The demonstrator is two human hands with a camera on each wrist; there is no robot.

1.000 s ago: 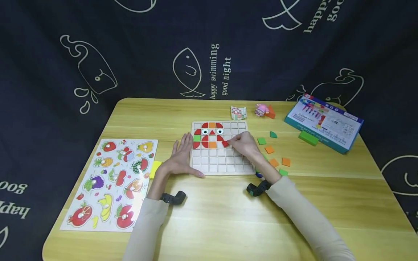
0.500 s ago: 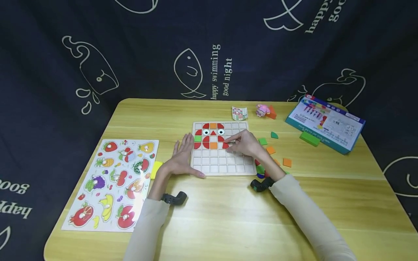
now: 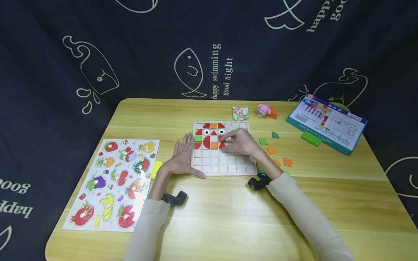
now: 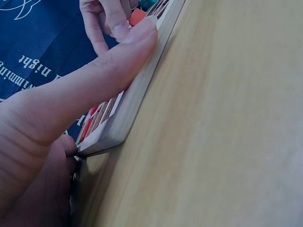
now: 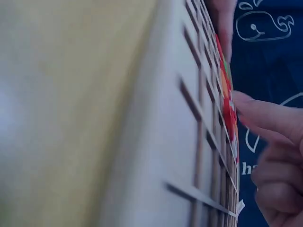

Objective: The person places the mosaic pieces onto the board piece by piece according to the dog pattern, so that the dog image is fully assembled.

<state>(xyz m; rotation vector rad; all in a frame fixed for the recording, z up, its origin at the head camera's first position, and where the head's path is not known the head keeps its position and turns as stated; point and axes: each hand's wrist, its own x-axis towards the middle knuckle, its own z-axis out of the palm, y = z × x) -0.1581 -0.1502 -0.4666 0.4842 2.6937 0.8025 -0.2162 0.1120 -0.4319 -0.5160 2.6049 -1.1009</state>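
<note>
A pale wooden grid board [image 3: 212, 161] lies at the table's middle. Red, orange, green and eye-printed tiles form a face in its upper left part. My right hand [image 3: 243, 143] is over the board, thumb and index finger around a small red tile [image 3: 222, 145] beside an orange square tile [image 3: 213, 145]. In the right wrist view, a red tile [image 5: 229, 116] stands slightly proud of the grid near the fingertips. My left hand [image 3: 181, 159] rests with straight, spread fingers along the board's left edge. Its thumb [image 4: 113, 66] lies against the front edge in the left wrist view.
Loose green and orange tiles [image 3: 271, 150] lie right of the board. A fruit puzzle [image 3: 111, 185] covers the left side, with a yellow piece [image 3: 156, 169] beside it. Behind are a pattern card [image 3: 240, 113], a pink figurine [image 3: 263, 110] and a blue box [image 3: 330, 123] with a green block [image 3: 311, 139].
The right hand has shifted slightly left over the board, bringing the red tile up beside the orange one. My left hand has stayed in place.
</note>
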